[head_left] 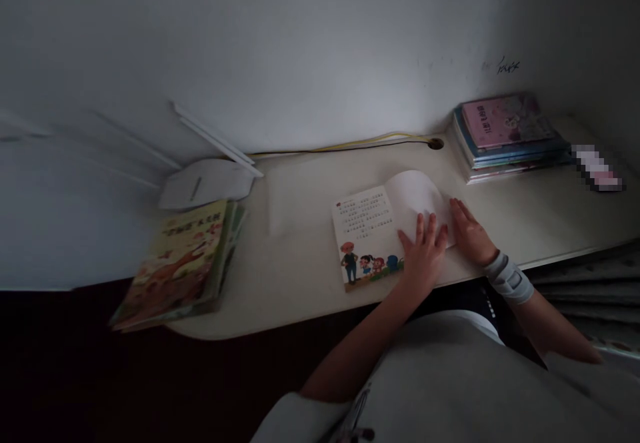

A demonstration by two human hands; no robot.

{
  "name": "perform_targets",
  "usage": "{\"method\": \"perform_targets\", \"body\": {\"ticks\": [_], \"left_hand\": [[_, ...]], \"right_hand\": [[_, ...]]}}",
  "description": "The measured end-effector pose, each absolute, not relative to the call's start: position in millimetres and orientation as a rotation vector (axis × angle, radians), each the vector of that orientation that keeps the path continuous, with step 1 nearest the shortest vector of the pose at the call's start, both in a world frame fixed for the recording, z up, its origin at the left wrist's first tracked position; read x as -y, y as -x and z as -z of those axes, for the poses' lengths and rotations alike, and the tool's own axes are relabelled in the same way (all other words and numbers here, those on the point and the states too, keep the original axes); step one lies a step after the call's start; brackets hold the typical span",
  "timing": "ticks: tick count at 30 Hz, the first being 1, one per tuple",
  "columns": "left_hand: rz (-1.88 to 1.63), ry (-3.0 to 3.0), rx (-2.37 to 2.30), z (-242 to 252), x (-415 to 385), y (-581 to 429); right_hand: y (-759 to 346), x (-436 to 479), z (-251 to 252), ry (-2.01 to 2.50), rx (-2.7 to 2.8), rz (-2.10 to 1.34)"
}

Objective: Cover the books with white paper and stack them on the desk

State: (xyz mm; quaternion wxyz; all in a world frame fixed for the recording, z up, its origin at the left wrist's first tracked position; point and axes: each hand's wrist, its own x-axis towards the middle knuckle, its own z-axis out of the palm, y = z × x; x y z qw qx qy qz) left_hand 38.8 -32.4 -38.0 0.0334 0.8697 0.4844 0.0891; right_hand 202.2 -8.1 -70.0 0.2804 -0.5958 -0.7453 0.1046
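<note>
One open book [365, 233] sits on the pale table [290, 276] in front of me, close to the front edge. Left page: printed text up top, cartoon figures along the bottom. Right page [413, 189]: looks plain white, bowed up toward its far edge.

Left hand [424, 246]: laid on the right page, fingers spread, nothing gripped. Right hand [473, 237]: at the book's right edge, fingers straight and close together, not clamped on anything. Can't tell if its fingertips touch the page edge or just the table. Hands are apart, near each other. Grey wristband [509, 277] on my right wrist.

To my right: a stack of books [520, 157] by the wall [325, 49], pink book [493, 126] on top. Next to it a pixelated item [600, 168], can't identify.

To my left: a second pile of books [187, 256], yellowish cover on top, overhanging the table edge. White sheet [205, 186] just behind that pile. Yellow cable [400, 135] runs along the wall to a round hole [435, 143] in the tabletop.
</note>
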Motion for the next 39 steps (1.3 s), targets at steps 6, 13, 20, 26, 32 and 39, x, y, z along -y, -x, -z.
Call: {"method": "perform_targets", "body": {"ticks": [6, 13, 20, 26, 32, 39], "left_hand": [[-0.231, -2.73, -1.378, 38, 35, -31], [-0.115, -2.703, -1.232, 25, 36, -19], [-0.278, -2.539, -1.08, 8, -8, -6], [-0.296, -2.387, -1.451, 11, -77, 28], [-0.723, -2.129, -1.768, 34, -64, 103], [-1.015, -1.857, -1.726, 67, -22, 127]], "right_hand": [[-203, 8, 70, 1.584, 1.91, -0.26], [-195, 10, 64, 1.731, 2.068, -0.097], [-187, 13, 58, 1.841, 2.235, 0.051], [-188, 15, 56, 1.851, 2.22, 0.066], [-169, 1, 22, 1.629, 2.466, 0.048], [-124, -45, 17, 1.147, 2.857, -0.145]]}}
